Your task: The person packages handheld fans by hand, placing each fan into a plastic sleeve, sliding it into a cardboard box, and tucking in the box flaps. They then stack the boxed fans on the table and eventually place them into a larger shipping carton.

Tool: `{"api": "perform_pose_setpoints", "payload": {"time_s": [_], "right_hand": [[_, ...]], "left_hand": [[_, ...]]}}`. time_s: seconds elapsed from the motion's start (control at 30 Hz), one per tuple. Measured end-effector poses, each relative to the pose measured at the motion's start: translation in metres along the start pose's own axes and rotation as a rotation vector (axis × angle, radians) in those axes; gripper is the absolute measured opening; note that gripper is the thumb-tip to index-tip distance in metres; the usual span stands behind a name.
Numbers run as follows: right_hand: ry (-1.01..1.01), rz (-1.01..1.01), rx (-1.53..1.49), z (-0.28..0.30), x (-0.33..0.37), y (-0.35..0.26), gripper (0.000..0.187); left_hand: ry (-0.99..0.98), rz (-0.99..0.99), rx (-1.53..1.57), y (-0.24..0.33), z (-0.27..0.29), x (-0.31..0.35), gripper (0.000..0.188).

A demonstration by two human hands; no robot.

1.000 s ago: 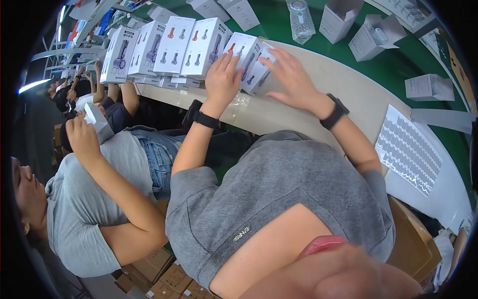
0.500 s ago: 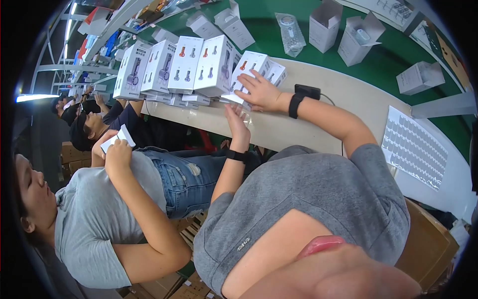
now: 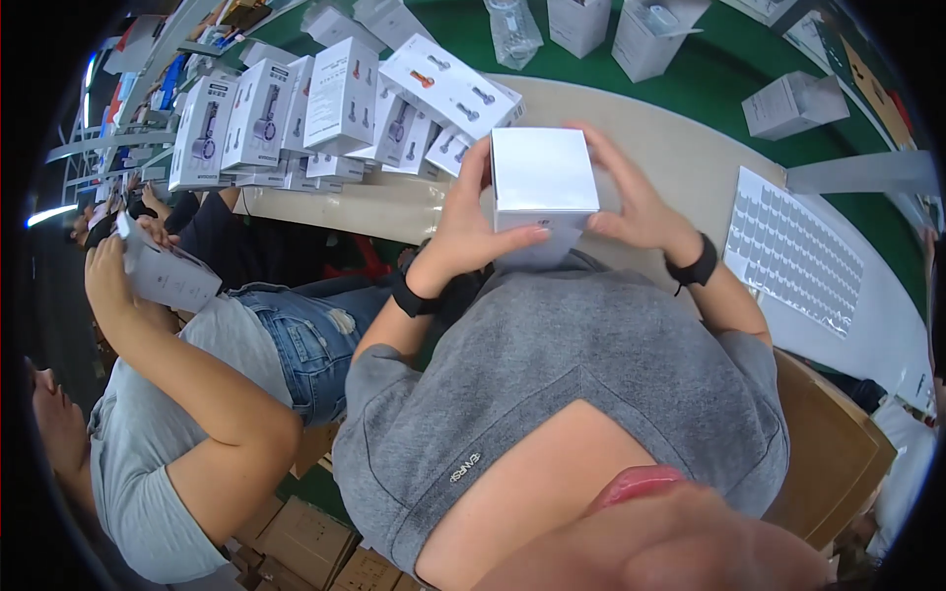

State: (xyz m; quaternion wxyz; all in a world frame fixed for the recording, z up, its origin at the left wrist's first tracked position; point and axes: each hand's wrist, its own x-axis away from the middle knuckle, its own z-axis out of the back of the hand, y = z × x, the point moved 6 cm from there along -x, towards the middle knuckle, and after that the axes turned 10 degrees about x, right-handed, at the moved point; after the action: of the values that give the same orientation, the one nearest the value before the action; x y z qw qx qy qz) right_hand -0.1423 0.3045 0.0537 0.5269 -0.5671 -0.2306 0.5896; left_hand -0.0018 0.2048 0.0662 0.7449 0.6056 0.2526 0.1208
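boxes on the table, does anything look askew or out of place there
Yes: one printed box, up and left of the held white carton, lies aslant over other boxes at the pile's right end. It looks odd because the boxes at the left end stand in a neater row. No spill shows.

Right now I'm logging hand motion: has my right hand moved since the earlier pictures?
Yes. Judged against the patterned sheet on the table, your right hand has moved rightward, closer to it.

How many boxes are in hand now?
2: one white box between left hand and right hand; at left, a second box in a co-worker's hand. Others may be hidden.
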Motion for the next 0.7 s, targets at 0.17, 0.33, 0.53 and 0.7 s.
{"api": "perform_pose_setpoints", "payload": {"time_s": [0.17,0.33,0.53,0.7], "right_hand": [[-0.146,0.244,0.595,0.025,0.006,-0.043,0.065],[-0.189,0.155,0.757,0.021,0.012,-0.045,0.054],[-0.191,-0.17,0.433,0.021,0.018,-0.027,0.05],[-0.18,-0.26,0.409,0.016,0.028,-0.012,0.049]], "left_hand": [[-0.177,-0.152,-0.494,0.018,-0.019,-0.013,0.083],[-0.212,-0.384,-0.634,0.031,-0.043,-0.013,0.075],[-0.201,-0.452,-0.867,0.032,-0.059,-0.01,0.071],[-0.323,-0.422,-0.938,0.025,-0.074,-0.006,0.073]]}}
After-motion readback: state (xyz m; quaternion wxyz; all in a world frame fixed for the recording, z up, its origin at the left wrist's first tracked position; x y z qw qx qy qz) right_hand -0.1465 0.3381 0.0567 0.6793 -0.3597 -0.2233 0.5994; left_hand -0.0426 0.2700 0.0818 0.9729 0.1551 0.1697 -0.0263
